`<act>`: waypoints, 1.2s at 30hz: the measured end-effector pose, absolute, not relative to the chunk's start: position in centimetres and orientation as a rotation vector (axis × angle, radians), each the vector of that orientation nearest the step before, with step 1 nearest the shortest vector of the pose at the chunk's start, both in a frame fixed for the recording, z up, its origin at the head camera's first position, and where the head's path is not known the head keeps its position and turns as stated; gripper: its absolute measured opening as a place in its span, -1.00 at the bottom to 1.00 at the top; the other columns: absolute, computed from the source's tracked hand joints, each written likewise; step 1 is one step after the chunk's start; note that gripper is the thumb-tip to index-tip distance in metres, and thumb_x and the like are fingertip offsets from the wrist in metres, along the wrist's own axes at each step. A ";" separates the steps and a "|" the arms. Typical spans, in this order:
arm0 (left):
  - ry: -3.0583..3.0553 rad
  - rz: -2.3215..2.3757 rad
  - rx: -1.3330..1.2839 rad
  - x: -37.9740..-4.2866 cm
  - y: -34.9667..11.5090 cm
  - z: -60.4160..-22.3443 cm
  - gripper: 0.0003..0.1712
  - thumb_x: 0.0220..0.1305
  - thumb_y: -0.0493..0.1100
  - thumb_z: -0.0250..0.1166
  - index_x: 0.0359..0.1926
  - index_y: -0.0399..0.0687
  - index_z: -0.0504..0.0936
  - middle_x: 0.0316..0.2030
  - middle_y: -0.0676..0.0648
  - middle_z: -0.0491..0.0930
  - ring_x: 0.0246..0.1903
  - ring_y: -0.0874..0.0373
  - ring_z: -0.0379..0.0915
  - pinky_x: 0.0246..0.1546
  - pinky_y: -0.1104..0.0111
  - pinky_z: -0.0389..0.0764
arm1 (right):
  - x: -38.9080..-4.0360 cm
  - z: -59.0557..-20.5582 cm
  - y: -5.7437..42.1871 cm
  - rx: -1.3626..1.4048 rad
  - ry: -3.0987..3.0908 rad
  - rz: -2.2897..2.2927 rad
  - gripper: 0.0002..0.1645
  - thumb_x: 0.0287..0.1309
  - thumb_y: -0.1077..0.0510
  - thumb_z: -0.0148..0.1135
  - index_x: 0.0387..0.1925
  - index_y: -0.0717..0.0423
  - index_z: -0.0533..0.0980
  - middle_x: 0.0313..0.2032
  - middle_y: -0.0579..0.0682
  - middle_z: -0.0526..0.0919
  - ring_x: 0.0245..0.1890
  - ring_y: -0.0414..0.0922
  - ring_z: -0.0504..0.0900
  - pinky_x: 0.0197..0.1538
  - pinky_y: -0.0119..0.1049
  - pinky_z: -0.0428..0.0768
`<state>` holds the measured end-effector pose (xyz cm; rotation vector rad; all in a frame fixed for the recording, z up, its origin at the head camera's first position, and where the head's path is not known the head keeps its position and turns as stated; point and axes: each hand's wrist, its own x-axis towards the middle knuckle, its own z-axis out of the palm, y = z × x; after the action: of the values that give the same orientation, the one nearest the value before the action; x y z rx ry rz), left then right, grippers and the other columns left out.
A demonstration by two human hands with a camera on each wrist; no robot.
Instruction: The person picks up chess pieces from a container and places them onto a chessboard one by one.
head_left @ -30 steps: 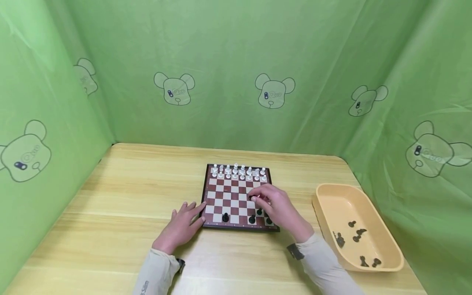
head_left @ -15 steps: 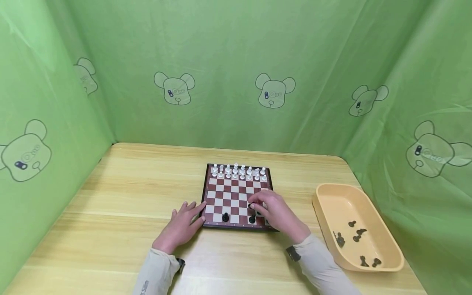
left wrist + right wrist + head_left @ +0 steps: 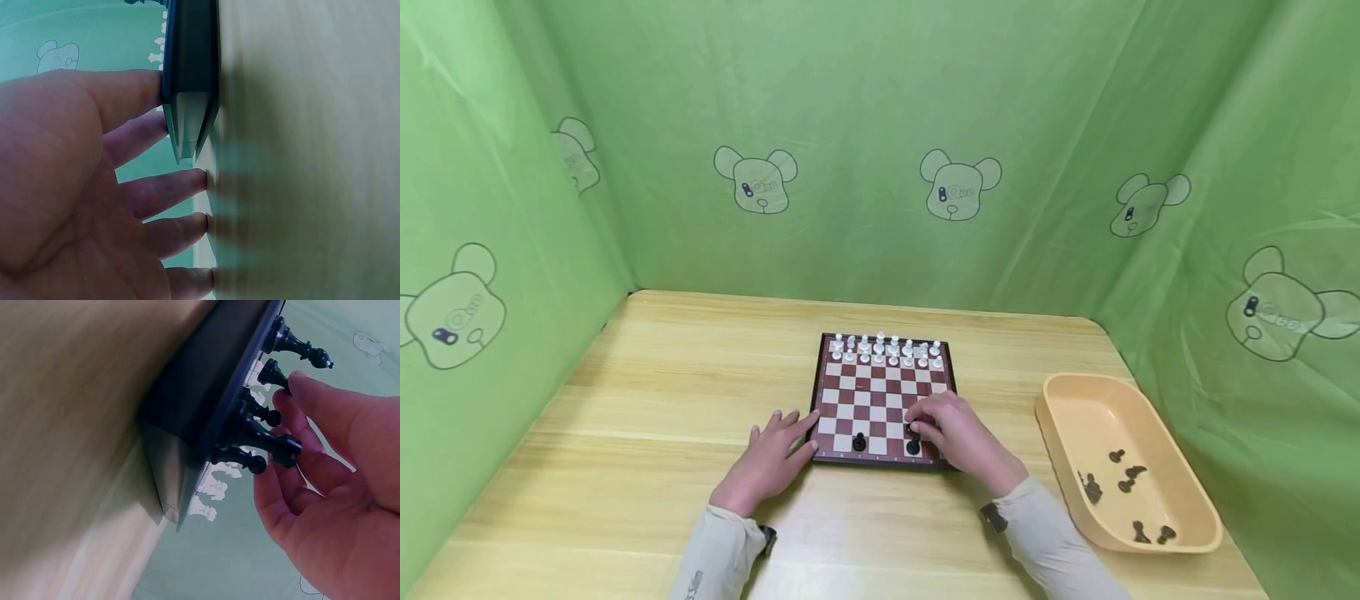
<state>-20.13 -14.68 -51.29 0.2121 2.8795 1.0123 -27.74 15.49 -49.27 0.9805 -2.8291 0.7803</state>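
A folding chessboard [image 3: 861, 402] lies on the table, with white chess pieces [image 3: 879, 348] in two rows along its far side. My left hand [image 3: 770, 461] rests at the board's left edge, fingers spread, thumb and forefinger touching its side. Over the near right squares, my right hand [image 3: 966, 437] pinches a black pawn [image 3: 273, 375] between thumb and fingertips, its base at the board's surface. Close to it stand a black bishop [image 3: 300, 345], a black rook [image 3: 259, 434] and two more black pawns [image 3: 240, 457]. Another black piece [image 3: 859, 442] stands on the near row, further left.
To the right, a peach plastic tray [image 3: 1078, 380] holds several loose black chess pieces [image 3: 1126, 485]. The wooden table [image 3: 700, 367] runs back to a green curtain [image 3: 850, 242] with bear-head prints, which also hangs on both sides.
My right hand has moved toward the near side of the board, bringing the black pawn down behind the bishop. My left hand has stayed at the board's edge.
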 end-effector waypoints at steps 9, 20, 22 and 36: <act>2.879 1.007 0.200 -20.3 -14.8 -51.6 -0.40 0.57 0.02 0.14 0.54 0.05 0.36 0.50 -0.38 0.22 0.53 -0.43 -0.07 0.47 -0.38 -0.19 | -28.0 -49.8 15.6 1.033 -2.817 0.765 -0.87 0.28 0.25 0.39 -0.15 0.07 0.71 -0.13 -0.06 0.78 -0.04 -0.02 0.63 0.17 0.04 0.59; 2.878 1.006 0.215 -20.4 -14.7 -51.6 -0.41 0.58 -0.01 0.13 0.53 0.03 0.36 0.49 -0.40 0.23 0.52 -0.45 -0.07 0.46 -0.40 -0.19 | -28.0 -49.1 16.1 0.976 -2.911 0.809 -0.77 0.32 0.20 0.37 -0.01 0.12 0.70 -0.02 0.02 0.76 0.03 0.07 0.63 0.23 0.12 0.55; 2.876 1.008 0.216 -20.4 -14.7 -51.6 -0.41 0.58 0.00 0.13 0.53 0.03 0.36 0.49 -0.39 0.23 0.52 -0.45 -0.07 0.46 -0.40 -0.19 | -27.8 -48.3 16.6 0.923 -2.930 0.853 -0.72 0.35 0.18 0.34 0.05 0.14 0.68 0.04 0.07 0.74 0.10 0.12 0.62 0.28 0.18 0.52; 2.877 1.003 0.202 -20.5 -14.7 -51.8 -0.39 0.58 0.02 0.13 0.55 0.05 0.34 0.51 -0.38 0.21 0.53 -0.43 -0.09 0.46 -0.38 -0.20 | -25.4 -39.6 26.1 0.826 -2.996 0.627 -0.85 0.38 0.17 0.30 -0.11 0.15 0.69 -0.26 -0.11 0.75 -0.27 -0.16 0.69 -0.16 -0.13 0.73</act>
<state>-20.46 -14.72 -51.80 0.2021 2.8769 1.0028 -25.44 26.06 -39.58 0.8263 -2.9956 0.6271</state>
